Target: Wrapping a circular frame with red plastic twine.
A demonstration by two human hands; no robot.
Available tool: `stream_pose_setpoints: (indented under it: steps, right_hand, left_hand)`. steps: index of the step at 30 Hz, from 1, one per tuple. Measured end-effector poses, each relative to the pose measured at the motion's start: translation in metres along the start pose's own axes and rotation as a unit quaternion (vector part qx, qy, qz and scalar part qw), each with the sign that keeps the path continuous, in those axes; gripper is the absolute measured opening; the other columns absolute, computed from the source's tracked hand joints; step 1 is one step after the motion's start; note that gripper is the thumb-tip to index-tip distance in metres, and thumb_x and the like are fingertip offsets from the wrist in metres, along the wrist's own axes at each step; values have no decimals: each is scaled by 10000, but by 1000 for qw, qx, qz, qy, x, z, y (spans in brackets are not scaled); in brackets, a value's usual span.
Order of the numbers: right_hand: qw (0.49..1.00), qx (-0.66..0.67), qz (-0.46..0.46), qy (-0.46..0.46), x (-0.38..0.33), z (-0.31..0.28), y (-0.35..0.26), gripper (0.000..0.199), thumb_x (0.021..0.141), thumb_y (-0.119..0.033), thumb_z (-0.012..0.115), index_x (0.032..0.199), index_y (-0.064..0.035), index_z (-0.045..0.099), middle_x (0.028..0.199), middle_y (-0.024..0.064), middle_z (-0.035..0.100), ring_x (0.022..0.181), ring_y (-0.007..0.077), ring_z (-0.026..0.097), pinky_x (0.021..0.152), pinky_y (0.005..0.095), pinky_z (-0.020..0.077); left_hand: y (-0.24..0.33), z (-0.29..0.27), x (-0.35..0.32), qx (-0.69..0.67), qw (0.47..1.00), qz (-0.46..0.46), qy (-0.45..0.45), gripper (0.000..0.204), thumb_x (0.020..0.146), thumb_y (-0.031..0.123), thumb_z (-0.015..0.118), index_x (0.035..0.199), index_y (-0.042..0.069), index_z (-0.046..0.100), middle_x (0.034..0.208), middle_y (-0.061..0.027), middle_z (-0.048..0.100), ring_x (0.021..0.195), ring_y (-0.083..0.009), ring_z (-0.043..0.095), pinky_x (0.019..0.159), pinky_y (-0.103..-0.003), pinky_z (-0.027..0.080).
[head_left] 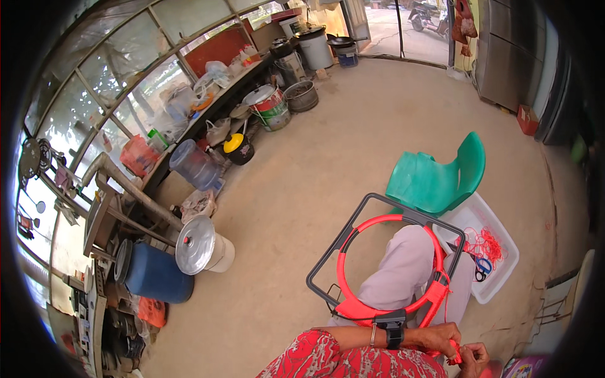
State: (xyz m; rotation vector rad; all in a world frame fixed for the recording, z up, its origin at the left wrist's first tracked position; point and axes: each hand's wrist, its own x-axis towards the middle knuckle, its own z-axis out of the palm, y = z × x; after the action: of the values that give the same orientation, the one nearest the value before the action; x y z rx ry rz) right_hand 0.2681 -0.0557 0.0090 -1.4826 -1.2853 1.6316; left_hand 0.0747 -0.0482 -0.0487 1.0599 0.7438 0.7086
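Observation:
A red ring [344, 264] joined to a black rectangular frame [328, 257], like a small basketball hoop, rests across my legs. Red cord [447, 301] hangs from the ring's right side. Beyond the ring's near right edge, my left hand [439, 338] is closed on a small bunch of red cord. Close against it, my right hand [474, 359] has its fingers bent and pinched at the same red bunch. Fingers partly hide the cord between them. A bracelet and a black wrist device [394, 330] are on my left wrist.
Right of my legs, a white plastic bin [501, 275] holds tangled red cord [484, 244] and blue-handled scissors [483, 267]. A green plastic chair [435, 179] stands just ahead. Leftward are a lidded white bucket [220, 253] and a blue barrel [161, 277]. Pots line the far wall.

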Motion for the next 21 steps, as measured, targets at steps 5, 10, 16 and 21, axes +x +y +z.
stream_pose_setpoints:
  steps: [5, 10, 16, 21]
  right_hand:
    - [999, 17, 26, 26, 7, 11, -11, 114, 892, -97, 625, 919, 13, 616, 825, 75, 621, 730, 149, 568, 710, 278, 479]
    - [997, -63, 24, 32, 11, 12, -13, 109, 885, -92, 632, 904, 15, 644, 803, 72, 637, 727, 149, 583, 697, 274, 485]
    - [997, -68, -17, 27, 12, 8, -4, 111, 885, -86, 630, 912, 20, 655, 794, 88, 648, 724, 154, 594, 698, 274, 493]
    - [995, -89, -19, 29, 5, 13, -12, 117, 879, -80, 637, 918, 28, 664, 801, 95, 659, 734, 159, 604, 703, 278, 499]
  left_hand:
    - [9, -4, 2, 21, 998, 31, 46, 233, 645, 186, 728, 664, -30, 643, 577, -82, 620, 498, -121, 557, 439, -304, 403]
    - [-14, -3, 10, 94, 987, 79, 101, 259, 653, 213, 687, 654, -43, 642, 543, -111, 597, 479, -163, 568, 451, -340, 411]
    - [-1, -1, 8, 153, 983, 23, 97, 318, 704, 273, 675, 673, -40, 635, 556, -151, 588, 516, -220, 604, 478, -377, 420]
    - [-13, 6, 11, 177, 971, 56, 151, 308, 645, 269, 669, 587, -31, 627, 492, -143, 564, 445, -215, 571, 429, -374, 398]
